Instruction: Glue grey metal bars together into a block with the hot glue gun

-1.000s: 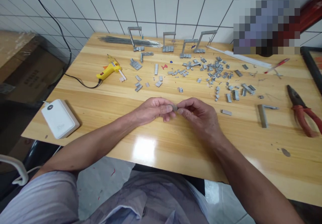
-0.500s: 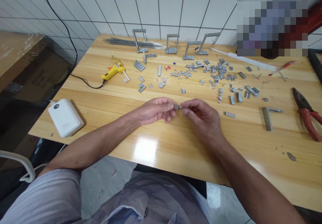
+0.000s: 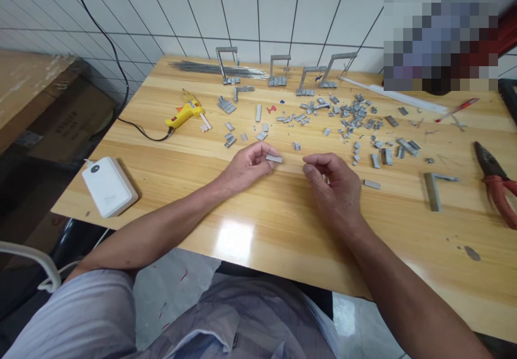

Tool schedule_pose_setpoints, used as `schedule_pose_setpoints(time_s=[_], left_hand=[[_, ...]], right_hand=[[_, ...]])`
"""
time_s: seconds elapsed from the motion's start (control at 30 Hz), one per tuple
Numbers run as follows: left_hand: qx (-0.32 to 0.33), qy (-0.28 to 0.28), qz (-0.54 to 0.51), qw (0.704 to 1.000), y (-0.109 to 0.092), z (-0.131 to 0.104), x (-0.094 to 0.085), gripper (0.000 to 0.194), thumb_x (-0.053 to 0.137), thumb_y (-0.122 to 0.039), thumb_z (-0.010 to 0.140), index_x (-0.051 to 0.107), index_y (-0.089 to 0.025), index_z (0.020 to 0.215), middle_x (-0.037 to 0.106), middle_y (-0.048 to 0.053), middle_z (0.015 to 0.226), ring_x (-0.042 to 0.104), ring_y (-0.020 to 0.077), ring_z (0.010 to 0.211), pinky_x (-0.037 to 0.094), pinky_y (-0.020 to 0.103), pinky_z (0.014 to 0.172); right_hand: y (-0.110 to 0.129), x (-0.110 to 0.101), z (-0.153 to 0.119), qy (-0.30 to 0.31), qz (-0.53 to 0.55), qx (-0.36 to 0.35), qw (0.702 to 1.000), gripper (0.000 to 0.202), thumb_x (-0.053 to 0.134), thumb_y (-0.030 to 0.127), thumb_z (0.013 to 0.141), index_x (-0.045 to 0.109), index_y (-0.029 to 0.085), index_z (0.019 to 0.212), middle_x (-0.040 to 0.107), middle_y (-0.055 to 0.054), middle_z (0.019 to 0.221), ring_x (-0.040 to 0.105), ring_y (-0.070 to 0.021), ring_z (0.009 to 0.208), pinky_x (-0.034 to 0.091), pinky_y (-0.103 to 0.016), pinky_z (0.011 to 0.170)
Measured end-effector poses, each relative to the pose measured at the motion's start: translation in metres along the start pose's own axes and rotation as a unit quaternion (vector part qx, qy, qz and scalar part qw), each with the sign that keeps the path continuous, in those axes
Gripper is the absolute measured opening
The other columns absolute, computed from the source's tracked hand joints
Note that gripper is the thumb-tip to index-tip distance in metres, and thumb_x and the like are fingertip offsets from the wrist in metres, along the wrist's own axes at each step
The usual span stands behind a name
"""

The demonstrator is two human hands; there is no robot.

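My left hand [image 3: 252,164] pinches a short grey strip of staples [image 3: 274,159] between thumb and fingers, just above the tabletop. To its right, my right hand [image 3: 333,184] is half curled, with a small gap between thumb and index fingertip and nothing plainly pinched there. A small greyish bit shows in the gap behind the thumb; whether it lies in the hand or on the table I cannot tell. Beside that hand lies another staple strip [image 3: 372,184]. Beyond both hands are many loose staple pieces [image 3: 357,110].
Several small upright grey frames [image 3: 278,71] stand near the tiled wall, by a bundle of thin wires [image 3: 194,68]. A yellow glue gun [image 3: 183,115] and a white power bank [image 3: 109,187] lie left. Right are an L-shaped grey piece [image 3: 433,192], red-handled pliers [image 3: 498,192] and a red pen [image 3: 456,110].
My hands have moved apart. My right hand has drawn away from the strip, which stays in my left hand and now shows its long side. The view has shifted slightly.
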State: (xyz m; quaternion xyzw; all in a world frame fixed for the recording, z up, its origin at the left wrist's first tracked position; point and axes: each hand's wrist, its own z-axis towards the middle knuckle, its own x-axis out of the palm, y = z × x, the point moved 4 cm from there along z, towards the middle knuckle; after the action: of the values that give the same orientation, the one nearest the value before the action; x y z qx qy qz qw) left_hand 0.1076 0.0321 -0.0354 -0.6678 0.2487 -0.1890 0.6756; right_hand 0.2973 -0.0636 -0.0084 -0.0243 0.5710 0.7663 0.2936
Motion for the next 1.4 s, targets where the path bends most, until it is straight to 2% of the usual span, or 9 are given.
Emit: schedule_pose_setpoints(time_s=[0.1, 0.23, 0.37, 0.7, 0.97, 1.03, 1.1, 1.2, 1.4], left_hand=[[0.054, 0.008, 0.13, 0.99, -0.004, -0.003, 0.003, 0.016, 0.066, -0.018, 0.087, 0.067, -0.019, 0.103, 0.069, 0.001, 0.088, 0.06, 0.0133, 0.074, 0.047, 0.027, 0.069], [0.167, 0.032, 0.352, 0.92, -0.008, -0.006, 0.009, 0.023, 0.061, -0.009, 0.081, 0.066, -0.02, 0.101, 0.072, 0.007, 0.107, 0.064, 0.0227, 0.101, 0.047, 0.041, 0.095], [0.176, 0.034, 0.421, 0.889, -0.005, -0.007, 0.009, 0.028, 0.065, -0.015, 0.084, 0.067, -0.02, 0.112, 0.069, 0.012, 0.122, 0.061, 0.0281, 0.116, 0.045, 0.047, 0.104], [0.207, 0.035, 0.383, 0.9, -0.013, -0.006, 0.01, 0.012, 0.058, -0.022, 0.1, 0.07, -0.02, 0.103, 0.073, 0.008, 0.106, 0.063, 0.0232, 0.104, 0.044, 0.041, 0.099], [0.192, -0.098, 0.296, 0.93, -0.012, -0.003, -0.004, 0.017, 0.061, -0.033, 0.102, 0.072, -0.02, 0.105, 0.074, 0.007, 0.102, 0.066, 0.0217, 0.098, 0.049, 0.037, 0.096], [0.184, -0.127, 0.28, 0.934, -0.011, -0.002, -0.008, 0.017, 0.062, -0.03, 0.101, 0.072, -0.019, 0.108, 0.074, 0.007, 0.105, 0.066, 0.0209, 0.097, 0.049, 0.036, 0.096], [0.177, -0.141, 0.27, 0.936, -0.011, -0.001, -0.011, 0.019, 0.062, -0.03, 0.101, 0.073, -0.019, 0.111, 0.075, 0.007, 0.11, 0.066, 0.0213, 0.1, 0.049, 0.036, 0.098], [0.171, -0.129, 0.269, 0.939, -0.009, 0.001, -0.012, 0.023, 0.059, -0.031, 0.103, 0.074, -0.02, 0.115, 0.075, 0.008, 0.114, 0.066, 0.0224, 0.105, 0.049, 0.037, 0.1], [0.183, -0.105, 0.252, 0.945, -0.01, -0.001, -0.005, 0.017, 0.058, -0.027, 0.102, 0.07, -0.019, 0.111, 0.073, 0.008, 0.11, 0.066, 0.0201, 0.102, 0.051, 0.033, 0.094]], right_hand=[[0.004, 0.0, 0.0, 0.006, -0.028, -0.019, 0.999, 0.009, 0.068, 0.025, 0.094, 0.075, 0.026, 0.099, 0.074, 0.0, 0.084, 0.066, -0.0158, 0.072, 0.057, -0.032, 0.07], [0.003, 0.001, 0.0, 0.012, -0.046, -0.026, 0.999, 0.01, 0.066, 0.025, 0.095, 0.075, 0.026, 0.099, 0.074, -0.001, 0.084, 0.066, -0.0159, 0.072, 0.056, -0.031, 0.068], [0.001, 0.002, 0.0, 0.011, -0.052, -0.034, 0.998, 0.01, 0.066, 0.025, 0.095, 0.074, 0.026, 0.099, 0.074, 0.0, 0.084, 0.066, -0.016, 0.072, 0.056, -0.032, 0.069], [-0.007, 0.009, 0.001, 0.061, -0.101, -0.09, 0.989, 0.012, 0.063, 0.021, 0.095, 0.073, 0.025, 0.099, 0.074, -0.002, 0.087, 0.066, -0.0171, 0.073, 0.054, -0.033, 0.07], [-0.009, 0.033, -0.007, 0.211, -0.221, -0.238, 0.922, 0.018, 0.059, 0.023, 0.101, 0.077, 0.025, 0.105, 0.077, -0.009, 0.117, 0.067, -0.0282, 0.109, 0.051, -0.047, 0.098], [-0.009, 0.033, -0.005, 0.193, -0.26, -0.24, 0.915, 0.018, 0.06, 0.023, 0.1, 0.076, 0.024, 0.11, 0.075, -0.011, 0.127, 0.064, -0.0312, 0.12, 0.048, -0.051, 0.106], [-0.011, 0.026, 0.0, 0.126, -0.301, -0.22, 0.919, 0.023, 0.063, 0.023, 0.098, 0.073, 0.022, 0.118, 0.07, -0.015, 0.137, 0.06, -0.0355, 0.13, 0.045, -0.057, 0.111], [-0.014, 0.014, 0.006, 0.055, -0.3, -0.213, 0.928, 0.024, 0.062, 0.026, 0.098, 0.071, 0.023, 0.121, 0.07, -0.015, 0.137, 0.062, -0.0352, 0.128, 0.046, -0.059, 0.11], [-0.011, 0.012, 0.004, 0.053, -0.243, -0.24, 0.938, 0.018, 0.06, 0.028, 0.101, 0.072, 0.024, 0.114, 0.078, -0.012, 0.117, 0.069, -0.0305, 0.112, 0.052, -0.051, 0.099]])
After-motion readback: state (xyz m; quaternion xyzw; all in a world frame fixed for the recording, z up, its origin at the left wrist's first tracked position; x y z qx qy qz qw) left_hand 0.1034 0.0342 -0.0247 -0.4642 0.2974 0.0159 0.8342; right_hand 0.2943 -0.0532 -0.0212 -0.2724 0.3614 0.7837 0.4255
